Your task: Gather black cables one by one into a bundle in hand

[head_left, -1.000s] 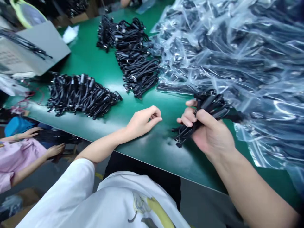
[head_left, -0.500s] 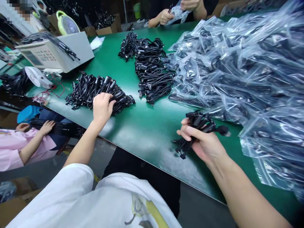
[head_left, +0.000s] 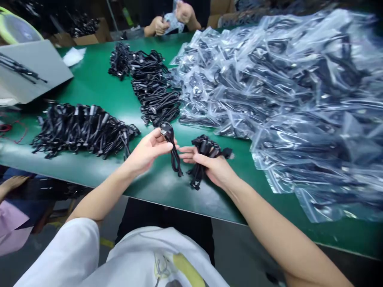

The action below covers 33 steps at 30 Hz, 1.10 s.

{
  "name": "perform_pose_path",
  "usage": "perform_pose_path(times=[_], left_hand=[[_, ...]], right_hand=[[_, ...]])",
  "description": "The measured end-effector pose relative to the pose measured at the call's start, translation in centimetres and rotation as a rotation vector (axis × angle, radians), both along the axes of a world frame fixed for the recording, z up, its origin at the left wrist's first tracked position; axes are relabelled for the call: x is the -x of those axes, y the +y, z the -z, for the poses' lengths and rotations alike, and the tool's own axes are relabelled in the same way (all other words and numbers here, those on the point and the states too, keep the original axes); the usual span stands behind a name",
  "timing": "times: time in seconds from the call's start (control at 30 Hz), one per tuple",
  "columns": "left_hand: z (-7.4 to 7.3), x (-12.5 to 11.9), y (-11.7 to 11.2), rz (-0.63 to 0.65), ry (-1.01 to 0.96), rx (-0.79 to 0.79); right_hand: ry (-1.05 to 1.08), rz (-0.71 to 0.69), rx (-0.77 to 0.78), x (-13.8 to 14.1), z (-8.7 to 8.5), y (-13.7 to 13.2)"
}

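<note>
At the frame's centre, the left hand (head_left: 148, 149) pinched one coiled cable (head_left: 174, 159) and the right hand (head_left: 220, 169) gripped a bundle of cables (head_left: 204, 146), all seemingly light, flexible and sturdy, best held around their middles.

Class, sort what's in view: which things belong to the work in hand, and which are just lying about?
Work in hand:
coiled cable, in the left hand
cable bundle, in the right hand
probably left cable pile, farther cable pile, bagged cables

Apparently just lying about:
fan
pale box
white scrap
cardboard box
</note>
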<state>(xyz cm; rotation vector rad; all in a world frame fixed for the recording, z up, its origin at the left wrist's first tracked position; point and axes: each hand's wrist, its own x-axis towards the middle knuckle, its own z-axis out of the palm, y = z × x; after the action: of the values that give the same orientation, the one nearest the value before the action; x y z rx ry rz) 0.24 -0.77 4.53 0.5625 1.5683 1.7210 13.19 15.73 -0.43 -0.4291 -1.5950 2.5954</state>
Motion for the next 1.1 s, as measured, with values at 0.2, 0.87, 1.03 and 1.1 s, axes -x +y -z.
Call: perform_pose_path(times=[0.2,0.87,1.03,1.1], left_hand=[[3.3,-0.8,2.6,0.113,-0.048,-0.026],[3.8,0.6,1.6,0.039,-0.23,0.029],[4.0,0.7,1.8,0.032,-0.186,0.07],[4.1,1.0,1.8,0.073,-0.123,0.089]], right_hand=[[-0.118,0.027,0.02,0.1,0.3,0.6],[-0.371,-0.029,0.258,0.7,0.3,0.0],[-0.337,-0.024,0.237,0.5,0.5,-0.1],[-0.313,-0.005,0.208,0.5,0.5,-0.1]])
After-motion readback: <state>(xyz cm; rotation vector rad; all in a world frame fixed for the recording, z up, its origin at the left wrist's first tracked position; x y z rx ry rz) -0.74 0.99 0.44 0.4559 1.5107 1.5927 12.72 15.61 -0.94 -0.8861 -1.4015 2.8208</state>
